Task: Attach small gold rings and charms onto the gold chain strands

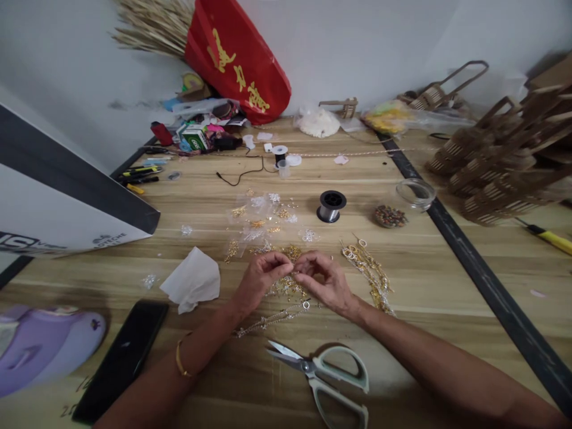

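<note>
My left hand [259, 279] and my right hand [322, 280] meet fingertip to fingertip over a small heap of gold jewellery findings [286, 287] on the wooden table [429, 262]. Both hands pinch something tiny between thumb and fingers; it is too small to make out. A finished gold chain [268, 320] lies just below the hands. A bundle of gold chains with rings [370, 271] lies right of my right hand. A gold bangle sits on my left wrist.
Open scissors [326, 376] lie near the front edge. A black phone [121, 357], white tissue [192, 280] and purple case [40, 345] lie left. A wire spool [330, 206], bead dish [390, 215], glass lid [415, 193], small plastic bags [259, 217] and wooden baskets [500, 161] sit further back.
</note>
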A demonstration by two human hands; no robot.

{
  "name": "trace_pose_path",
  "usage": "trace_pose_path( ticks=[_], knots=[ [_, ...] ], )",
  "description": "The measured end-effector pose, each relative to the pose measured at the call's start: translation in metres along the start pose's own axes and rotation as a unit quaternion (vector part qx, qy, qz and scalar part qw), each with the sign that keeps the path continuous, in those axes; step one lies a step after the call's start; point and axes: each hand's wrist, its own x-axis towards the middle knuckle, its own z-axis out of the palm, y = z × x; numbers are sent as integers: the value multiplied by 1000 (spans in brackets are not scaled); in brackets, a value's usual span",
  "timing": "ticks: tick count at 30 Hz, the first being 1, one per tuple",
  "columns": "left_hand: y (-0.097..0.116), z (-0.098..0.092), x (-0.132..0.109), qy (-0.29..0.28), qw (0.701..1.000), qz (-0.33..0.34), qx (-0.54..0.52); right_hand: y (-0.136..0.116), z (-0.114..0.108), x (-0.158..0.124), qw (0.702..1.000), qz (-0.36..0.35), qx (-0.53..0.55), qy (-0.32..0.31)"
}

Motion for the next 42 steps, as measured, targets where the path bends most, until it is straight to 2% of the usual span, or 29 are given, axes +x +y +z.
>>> trace_pose_path(
  ticks=[7,15,23,30,36,42],
  knots=[
    [0,0,1,15,1000,5,27,8,4,-1,1000,15,-22,6],
    [5,2,0,17,999,11,47,5,-1,2,998,-30,-59,-6],
    [0,-3,3,30,996,35,70,8,-2,3,997,-47,-68,-4],
    [2,-8,4,-2,995,65,70,8,-1,2,997,-49,-61,5],
    [6,-3,3,34,998,43,42,5,0,2,998,-33,-58,2],
    [4,-3,2,48,993,80,67,1,0,1,998,-23,-53,-4]
  ],
)
